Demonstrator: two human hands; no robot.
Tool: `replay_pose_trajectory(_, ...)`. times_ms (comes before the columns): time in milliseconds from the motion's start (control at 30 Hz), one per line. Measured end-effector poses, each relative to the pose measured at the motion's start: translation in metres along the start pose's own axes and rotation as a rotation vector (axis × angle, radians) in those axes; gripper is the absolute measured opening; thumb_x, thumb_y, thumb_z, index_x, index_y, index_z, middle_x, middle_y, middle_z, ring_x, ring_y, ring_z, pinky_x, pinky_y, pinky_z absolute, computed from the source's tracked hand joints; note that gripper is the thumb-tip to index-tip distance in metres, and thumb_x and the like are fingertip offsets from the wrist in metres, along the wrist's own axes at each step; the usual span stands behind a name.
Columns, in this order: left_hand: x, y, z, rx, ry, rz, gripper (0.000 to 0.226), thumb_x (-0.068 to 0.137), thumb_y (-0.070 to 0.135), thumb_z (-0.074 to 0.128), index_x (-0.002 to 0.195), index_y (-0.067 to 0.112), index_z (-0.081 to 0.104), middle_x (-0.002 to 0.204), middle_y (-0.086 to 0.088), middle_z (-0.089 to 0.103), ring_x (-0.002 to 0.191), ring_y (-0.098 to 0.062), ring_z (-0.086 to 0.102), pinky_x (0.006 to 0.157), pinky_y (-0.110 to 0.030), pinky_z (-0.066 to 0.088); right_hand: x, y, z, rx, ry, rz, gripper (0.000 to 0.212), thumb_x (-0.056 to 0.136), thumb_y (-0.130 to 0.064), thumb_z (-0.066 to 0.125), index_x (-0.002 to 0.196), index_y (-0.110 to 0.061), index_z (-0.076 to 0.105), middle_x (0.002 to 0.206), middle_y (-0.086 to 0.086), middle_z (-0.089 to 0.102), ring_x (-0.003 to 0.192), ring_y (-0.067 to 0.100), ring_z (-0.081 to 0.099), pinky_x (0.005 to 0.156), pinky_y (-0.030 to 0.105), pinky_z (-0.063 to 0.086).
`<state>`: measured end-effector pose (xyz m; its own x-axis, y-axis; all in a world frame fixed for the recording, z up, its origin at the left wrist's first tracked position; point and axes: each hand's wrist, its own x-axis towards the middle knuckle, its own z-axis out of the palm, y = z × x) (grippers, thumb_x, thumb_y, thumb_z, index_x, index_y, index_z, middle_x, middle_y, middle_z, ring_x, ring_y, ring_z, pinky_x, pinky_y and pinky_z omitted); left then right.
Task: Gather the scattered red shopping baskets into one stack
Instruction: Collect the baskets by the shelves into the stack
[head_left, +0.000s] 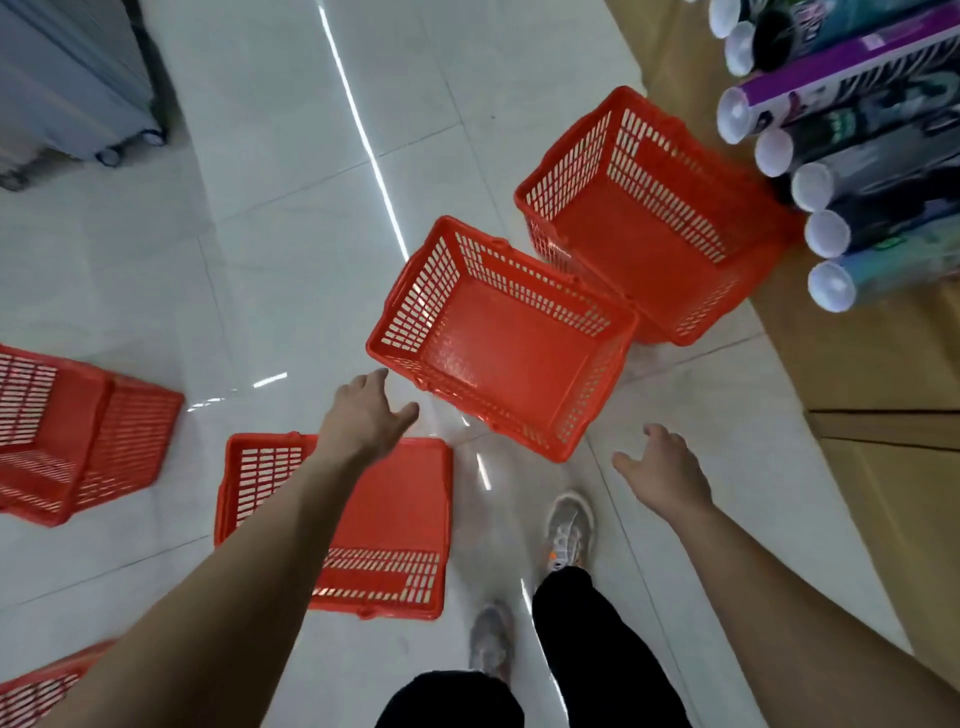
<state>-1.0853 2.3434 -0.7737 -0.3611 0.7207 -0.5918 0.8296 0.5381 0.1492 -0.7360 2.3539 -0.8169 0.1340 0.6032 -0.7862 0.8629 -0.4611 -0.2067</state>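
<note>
Basket (511, 353) sits just ahead of left grip (366, 415) and right grip (665, 467), both spread, empty; catching one rim alone may tip it into the far basket (660, 218).

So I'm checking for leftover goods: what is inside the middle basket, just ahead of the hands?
Nothing: the middle basket shows a bare red bottom, all four walls visible. The floor directly beneath it is covered.

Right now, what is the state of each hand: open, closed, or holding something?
Left hand: open, holding nothing, fingers near the middle basket.
Right hand: open, holding nothing.
</note>
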Motion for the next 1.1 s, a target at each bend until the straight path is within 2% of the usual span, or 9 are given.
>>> replay_pose_trajectory(167,0.113,0.015,0.018,-0.001,0.104,0.064,0.054,0.082,0.044,0.064,0.129,0.020,0.051,0.122,-0.012,0.063,0.109,-0.035,0.057,0.086,-0.049,0.051,0.100,-0.014,0.022,0.065,0.042,-0.022,0.072,0.090,-0.042,0.066,0.148,-0.009,0.039,0.144,0.018,0.046,0.128,0.039,0.050,0.100,0.046,0.045)
replay_pose_trajectory(300,0.189,0.020,0.047,0.061,0.217,0.093,0.059,0.090,0.034,0.064,0.140,0.014,0.041,0.133,-0.016,0.055,0.120,-0.039,0.048,0.092,-0.055,0.046,0.160,-0.020,0.052,0.153,0.133,-0.036,0.071,0.088,-0.038,0.070,0.146,-0.012,0.037,0.137,0.019,0.044,0.120,0.043,0.053,0.092,0.046,0.048)
replay_pose_trajectory(433,0.243,0.014,0.079,0.055,0.304,0.089,0.062,0.093,0.034,0.061,0.145,0.013,0.033,0.139,-0.018,0.050,0.124,-0.042,0.046,0.096,-0.059,0.043,0.204,-0.007,0.086,0.408,0.130,-0.038,0.090,0.081,-0.045,0.067,0.155,-0.026,0.020,0.137,0.012,0.054,0.121,0.034,0.059,0.096,0.049,0.051)
replay_pose_trajectory(633,0.284,-0.015,0.115,-0.063,0.290,0.013,0.066,0.094,0.037,0.061,0.147,0.014,0.029,0.137,-0.020,0.050,0.117,-0.042,0.056,0.091,-0.059,0.048,0.220,-0.002,0.114,0.386,0.231,-0.072,0.081,0.098,-0.024,0.059,0.157,-0.025,0.004,0.120,0.015,0.069,0.097,0.037,0.070,0.078,0.045,0.057)
replay_pose_trajectory(867,0.246,-0.054,0.083,-0.174,0.408,0.011,0.038,0.104,0.030,0.042,0.131,0.006,0.052,0.123,-0.019,0.056,0.105,-0.034,0.059,0.089,-0.048,0.048,0.188,-0.013,0.096,0.318,0.209,-0.102,0.074,0.096,-0.018,0.062,0.156,-0.015,0.018,0.109,0.010,0.070,0.085,0.032,0.070,0.065,0.030,0.047)
replay_pose_trajectory(967,0.206,-0.089,0.036,-0.196,0.432,-0.015,0.034,0.101,0.026,0.045,0.124,0.004,0.055,0.117,-0.023,0.059,0.104,-0.041,0.058,0.085,-0.050,0.047,0.142,-0.046,0.069,0.319,0.200,-0.155,0.071,0.097,-0.014,0.061,0.156,-0.017,0.022,0.098,-0.004,0.064,0.067,-0.003,0.056,0.054,0.007,0.040)
replay_pose_trajectory(1000,0.190,-0.099,0.018,-0.218,0.439,-0.035,0.033,0.100,0.026,0.046,0.123,0.003,0.055,0.116,-0.024,0.060,0.103,-0.043,0.057,0.085,-0.050,0.046,0.125,-0.060,0.056,0.318,0.211,-0.178,0.071,0.097,-0.013,0.061,0.156,-0.018,0.023,0.097,-0.006,0.062,0.066,-0.006,0.053,0.052,0.007,0.040)
replay_pose_trajectory(1033,0.173,-0.106,-0.002,-0.243,0.452,-0.053,0.033,0.099,0.024,0.048,0.122,0.002,0.055,0.115,-0.025,0.060,0.104,-0.044,0.057,0.086,-0.050,0.045,0.108,-0.075,0.040,0.314,0.226,-0.207,0.072,0.097,-0.013,0.061,0.157,-0.019,0.022,0.099,-0.005,0.064,0.067,-0.001,0.056,0.055,0.007,0.040)
replay_pose_trajectory(1100,0.133,-0.114,-0.046,-0.323,0.480,-0.089,0.033,0.098,0.023,0.049,0.122,0.001,0.055,0.114,-0.026,0.061,0.105,-0.044,0.057,0.087,-0.048,0.045,0.073,-0.106,0.002,0.290,0.263,-0.272,0.075,0.096,-0.014,0.063,0.158,-0.018,0.022,0.113,0.006,0.069,0.086,0.021,0.067,0.068,0.026,0.050)
